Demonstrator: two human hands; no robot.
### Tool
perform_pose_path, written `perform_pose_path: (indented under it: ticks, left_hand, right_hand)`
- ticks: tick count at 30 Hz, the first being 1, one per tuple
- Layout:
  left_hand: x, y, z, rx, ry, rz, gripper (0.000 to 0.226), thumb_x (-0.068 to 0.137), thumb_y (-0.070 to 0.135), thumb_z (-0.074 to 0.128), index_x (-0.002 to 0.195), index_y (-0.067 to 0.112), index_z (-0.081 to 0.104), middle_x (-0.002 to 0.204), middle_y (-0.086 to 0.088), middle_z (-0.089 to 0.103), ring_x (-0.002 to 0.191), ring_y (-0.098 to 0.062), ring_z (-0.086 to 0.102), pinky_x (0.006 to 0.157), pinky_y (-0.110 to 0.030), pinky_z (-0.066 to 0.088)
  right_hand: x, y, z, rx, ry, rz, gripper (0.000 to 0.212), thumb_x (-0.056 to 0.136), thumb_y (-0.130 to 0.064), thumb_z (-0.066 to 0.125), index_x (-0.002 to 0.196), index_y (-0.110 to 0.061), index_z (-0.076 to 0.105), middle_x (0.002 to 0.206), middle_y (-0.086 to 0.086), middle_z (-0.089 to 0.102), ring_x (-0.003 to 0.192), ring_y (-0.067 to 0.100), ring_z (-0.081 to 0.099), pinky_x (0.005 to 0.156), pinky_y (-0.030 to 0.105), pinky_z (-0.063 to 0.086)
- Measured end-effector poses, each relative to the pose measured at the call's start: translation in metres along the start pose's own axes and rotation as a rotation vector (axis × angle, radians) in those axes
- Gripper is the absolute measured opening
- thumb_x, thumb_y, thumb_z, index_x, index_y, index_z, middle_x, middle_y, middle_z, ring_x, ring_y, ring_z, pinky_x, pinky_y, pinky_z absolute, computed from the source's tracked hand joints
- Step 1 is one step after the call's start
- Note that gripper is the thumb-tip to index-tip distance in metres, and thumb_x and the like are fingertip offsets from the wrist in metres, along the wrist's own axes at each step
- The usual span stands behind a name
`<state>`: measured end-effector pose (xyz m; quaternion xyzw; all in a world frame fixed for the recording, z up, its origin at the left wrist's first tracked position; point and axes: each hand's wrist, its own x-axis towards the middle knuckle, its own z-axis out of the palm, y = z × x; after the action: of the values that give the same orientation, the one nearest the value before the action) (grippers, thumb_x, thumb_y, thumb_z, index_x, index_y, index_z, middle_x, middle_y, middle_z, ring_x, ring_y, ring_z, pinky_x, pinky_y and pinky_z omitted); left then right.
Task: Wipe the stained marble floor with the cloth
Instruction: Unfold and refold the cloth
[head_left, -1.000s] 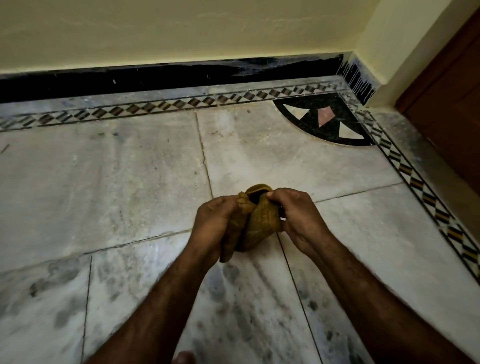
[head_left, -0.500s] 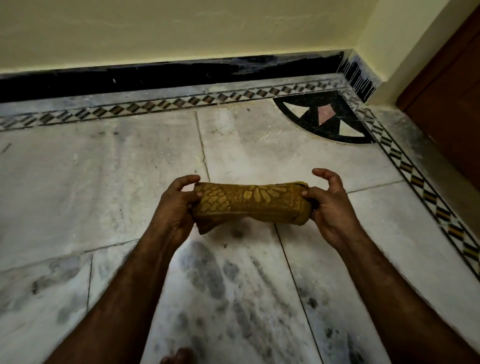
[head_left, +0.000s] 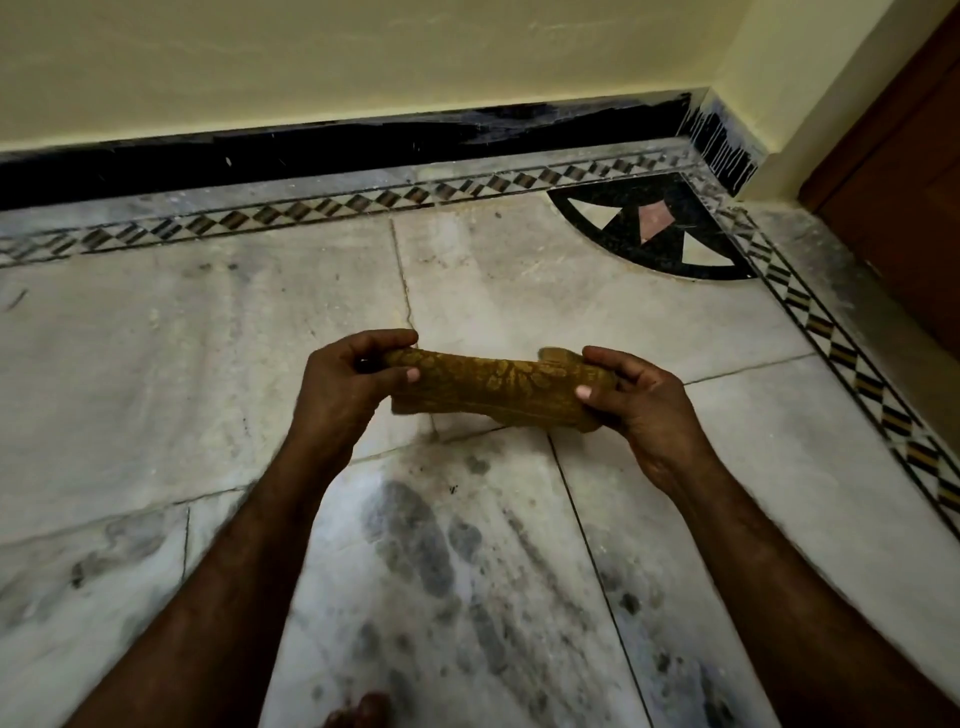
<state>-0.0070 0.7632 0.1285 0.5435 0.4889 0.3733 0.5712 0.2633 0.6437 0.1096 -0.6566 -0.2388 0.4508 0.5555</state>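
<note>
At the centre of the frame I hold the rolled mustard-yellow patterned cloth (head_left: 493, 387) above the pale stained marble floor (head_left: 156, 374), my left hand (head_left: 343, 389) and right hand (head_left: 636, 405) each pinching one end between thumb and curled fingers. Dark smudged stains (head_left: 410, 540) spread across the slabs below my hands, with open floor to the left. A diamond-patterned inlay border (head_left: 311, 208), a black skirting strip (head_left: 260, 156) and a brown wooden door (head_left: 904, 197) close off the top and right edges; I can read no writing anywhere.
</note>
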Motion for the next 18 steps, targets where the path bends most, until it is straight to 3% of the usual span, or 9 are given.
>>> perform_pose_path:
  ticks: [2,5,8,12,15,18]
  left_hand:
    - [0.002,0.003,-0.003,0.077,-0.007,0.039,0.042,0.076,-0.008,0.079,0.104,0.024,0.078,0.103,-0.005,0.077,0.093,-0.012,0.072,0.076,-0.018,0.055]
    - [0.004,0.006,-0.004,0.125,-0.031,0.067,0.041,0.079,-0.006,0.078,0.106,0.024,0.078,0.1,-0.006,0.078,0.091,-0.016,0.072,0.073,-0.018,0.053]
    - [0.005,0.005,-0.006,0.189,-0.04,0.09,0.04,0.081,-0.003,0.077,0.106,0.028,0.078,0.101,-0.003,0.078,0.096,-0.018,0.073,0.08,-0.026,0.057]
    - [0.007,0.002,-0.01,0.321,-0.048,0.064,0.038,0.078,0.011,0.086,0.112,0.025,0.078,0.105,0.001,0.077,0.101,-0.014,0.071,0.089,-0.03,0.057]
    - [0.009,0.001,-0.009,0.44,-0.044,0.037,0.032,0.069,0.026,0.093,0.098,0.026,0.079,0.094,0.007,0.076,0.091,-0.006,0.07,0.079,-0.015,0.05]
    - [0.009,-0.006,-0.007,0.733,-0.055,0.211,0.024,0.067,0.034,0.093,0.078,0.023,0.076,0.09,0.002,0.068,0.085,-0.009,0.063,0.069,-0.015,0.044]
  right_hand:
    - [0.0,0.001,0.001,-0.086,0.029,-0.063,0.038,0.091,0.007,0.068,0.117,-0.02,0.073,0.11,0.007,0.076,0.098,0.019,0.073,0.076,0.03,0.063]
    - [0.0,0.003,0.004,-0.098,0.036,-0.036,0.039,0.099,0.006,0.053,0.113,-0.024,0.073,0.092,0.007,0.074,0.08,0.014,0.071,0.064,0.028,0.061]
    - [0.001,0.007,0.005,-0.155,-0.03,-0.017,0.042,0.098,0.012,0.048,0.105,-0.02,0.075,0.095,0.005,0.074,0.087,0.017,0.069,0.064,0.022,0.057]
    - [0.003,0.009,0.002,-0.307,-0.04,-0.09,0.037,0.082,0.008,0.077,0.105,-0.022,0.076,0.099,0.002,0.076,0.095,0.021,0.072,0.079,0.028,0.062]
    - [0.007,0.001,0.003,-0.517,0.045,-0.175,0.025,0.078,-0.009,0.086,0.088,-0.031,0.079,0.091,-0.003,0.076,0.088,0.02,0.073,0.078,0.039,0.063]
    - [0.016,-0.011,0.004,-0.62,0.067,-0.234,0.019,0.074,-0.021,0.091,0.077,-0.034,0.077,0.098,-0.002,0.069,0.09,0.021,0.07,0.08,0.046,0.063]
